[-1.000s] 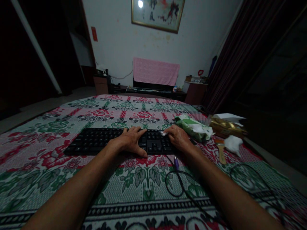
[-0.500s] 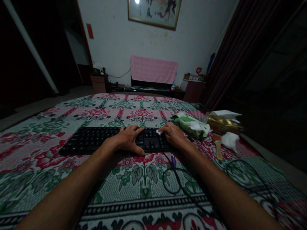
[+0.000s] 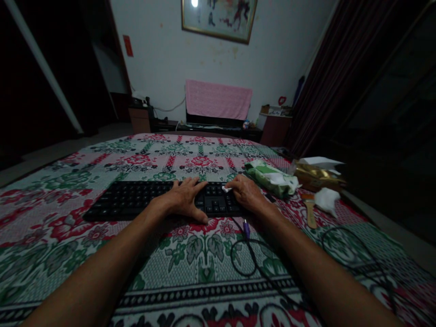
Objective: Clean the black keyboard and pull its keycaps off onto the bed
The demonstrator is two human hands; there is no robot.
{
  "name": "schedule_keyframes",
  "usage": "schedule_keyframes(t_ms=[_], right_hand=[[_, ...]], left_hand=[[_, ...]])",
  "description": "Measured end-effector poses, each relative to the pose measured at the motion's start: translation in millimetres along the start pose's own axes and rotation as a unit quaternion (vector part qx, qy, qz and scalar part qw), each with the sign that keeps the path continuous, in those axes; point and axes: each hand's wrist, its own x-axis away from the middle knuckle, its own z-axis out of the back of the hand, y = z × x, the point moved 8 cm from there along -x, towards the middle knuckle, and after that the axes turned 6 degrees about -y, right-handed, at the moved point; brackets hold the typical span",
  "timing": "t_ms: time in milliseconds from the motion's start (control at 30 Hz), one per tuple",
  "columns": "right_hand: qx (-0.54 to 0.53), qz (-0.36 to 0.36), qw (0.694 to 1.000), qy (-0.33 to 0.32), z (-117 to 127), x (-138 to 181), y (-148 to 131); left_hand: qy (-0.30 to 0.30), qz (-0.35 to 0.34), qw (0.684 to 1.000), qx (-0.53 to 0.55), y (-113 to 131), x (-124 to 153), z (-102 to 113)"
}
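A black keyboard [image 3: 129, 200] lies across the flowered bed cover. My left hand [image 3: 185, 200] rests flat over its right half with fingers spread, thumb at the near edge. At the keyboard's right end my right hand [image 3: 247, 190] is closed, pinching a small white wipe [image 3: 225, 189] against the keys. Most of the wipe is hidden by the fingers. A black cable with a purple plug [image 3: 246, 228] runs in loops on the cover, just in front of the right hand.
Right of the keyboard lie a green wipes pack [image 3: 272, 178], a wooden-handled brush [image 3: 309, 211], a crumpled white tissue [image 3: 327, 201] and a gold tissue box [image 3: 318, 175]. The patterned bed cover [image 3: 204, 254] spreads all around. A pink cloth [image 3: 218, 99] hangs at the far wall.
My left hand has shifted very slightly to the right on the keyboard. My right hand holds the wipe at nearly the same spot.
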Motion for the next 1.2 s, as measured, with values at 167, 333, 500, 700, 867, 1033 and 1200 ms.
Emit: schedule_keyframes(t_ms=[167,333,500,700,867,1033,1200], right_hand=[[-0.012,0.012,1.000,-0.002,4,4,-2],[-0.019,0.010,1.000,0.012,5,6,-4],[-0.021,0.030,0.999,0.016,2,4,-7],[-0.033,0.019,0.999,0.024,8,9,0],[-0.043,0.026,0.998,0.026,10,9,-8],[-0.033,0.045,0.998,0.013,9,9,-14],[-0.021,-0.007,0.999,0.029,12,11,5]], left_hand=[[0.025,-0.012,1.000,-0.008,5,-1,0],[0.030,-0.011,0.999,-0.008,4,-2,-1],[0.029,-0.006,1.000,-0.008,3,-2,-1],[0.023,-0.004,1.000,-0.007,3,-3,-2],[0.019,-0.008,1.000,-0.002,4,-1,-1],[0.022,-0.007,1.000,-0.003,3,-1,-1],[0.025,-0.008,1.000,-0.008,3,-3,-2]])
